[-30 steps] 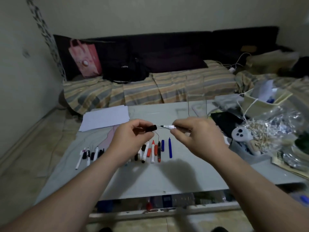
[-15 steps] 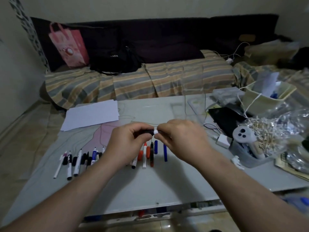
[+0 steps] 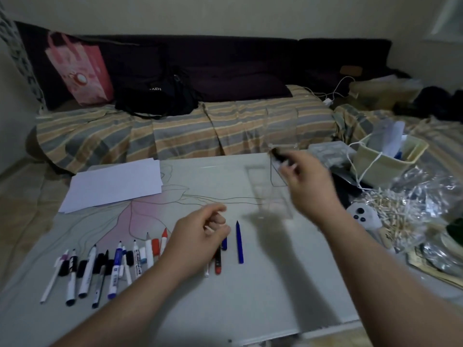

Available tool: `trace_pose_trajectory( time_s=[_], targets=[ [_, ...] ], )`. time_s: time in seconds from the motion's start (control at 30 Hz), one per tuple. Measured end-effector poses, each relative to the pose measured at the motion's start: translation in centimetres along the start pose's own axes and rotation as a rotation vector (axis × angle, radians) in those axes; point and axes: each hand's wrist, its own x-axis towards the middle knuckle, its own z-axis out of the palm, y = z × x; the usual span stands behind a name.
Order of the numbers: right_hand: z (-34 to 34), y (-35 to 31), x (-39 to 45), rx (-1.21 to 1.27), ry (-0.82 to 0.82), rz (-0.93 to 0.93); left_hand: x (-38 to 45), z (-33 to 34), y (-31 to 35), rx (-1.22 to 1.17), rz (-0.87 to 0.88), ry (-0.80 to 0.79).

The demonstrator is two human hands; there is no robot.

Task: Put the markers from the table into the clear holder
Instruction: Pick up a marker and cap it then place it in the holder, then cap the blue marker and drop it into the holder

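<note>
Several markers (image 3: 100, 269) lie in a row on the table's near left, with a blue marker (image 3: 239, 242) apart at the right of the row. The clear holder (image 3: 276, 186) stands at the table's far middle, hard to make out. My right hand (image 3: 307, 186) is raised beside the holder's top and grips a black-capped marker (image 3: 278, 155), blurred by motion. My left hand (image 3: 200, 234) hovers over the row's right end with fingers loosely curled, holding nothing; it hides parts of some markers.
White paper sheets (image 3: 114, 185) lie at the far left of the table (image 3: 250, 291). A cream basket (image 3: 385, 159), a white device (image 3: 363, 216) and a plastic bag of small sticks (image 3: 390, 211) crowd the right side. A striped sofa (image 3: 175, 128) with bags stands behind.
The cap went onto the marker between my hands. My right hand then carried the marker up and right to the holder, and my left hand let go and sank toward the row.
</note>
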Motion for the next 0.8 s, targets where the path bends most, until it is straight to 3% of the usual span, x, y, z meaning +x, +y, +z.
trace_pose_trajectory(
  time_s=[0.07, 0.1, 0.17, 0.27, 0.37, 0.53, 0.7, 0.73, 0.8],
  targets=[
    [-0.8, 2.0, 1.4, 0.101, 0.239, 0.137, 0.5, 0.8, -1.6, 0.267, 0.055, -0.092],
    [-0.7, 2.8, 1.9, 0.094, 0.275, 0.176, 0.7, 1.3, -2.3, 0.363, 0.082, -0.142],
    [0.5, 4.3, 2.4, 0.03, 0.209, 0.221, 1.1, 2.2, -3.7, 0.45, 0.113, -0.202],
    [2.7, 5.9, 2.3, -0.271, 0.046, 0.178, 1.4, 3.1, -4.7, 0.463, 0.124, -0.202],
    [3.7, 6.7, 2.1, -0.465, -0.017, 0.167, 1.5, 3.7, -5.4, 0.478, 0.138, -0.213],
    [4.5, 7.5, 1.9, -0.551, -0.188, 0.179, 1.5, 4.3, -6.4, 0.529, 0.119, -0.201],
    [5.2, 5.0, 0.2, -0.485, 0.044, 0.024, 2.3, 4.0, -5.9, 0.611, -0.038, -0.088],
    [6.0, 4.0, -0.2, -0.456, 0.012, -0.02, 2.5, 4.0, -5.7, 0.617, -0.067, -0.076],
    [8.2, 2.4, -1.6, -0.386, -0.226, -0.026, 3.0, 3.9, -5.3, 0.615, -0.103, -0.055]
  ],
)
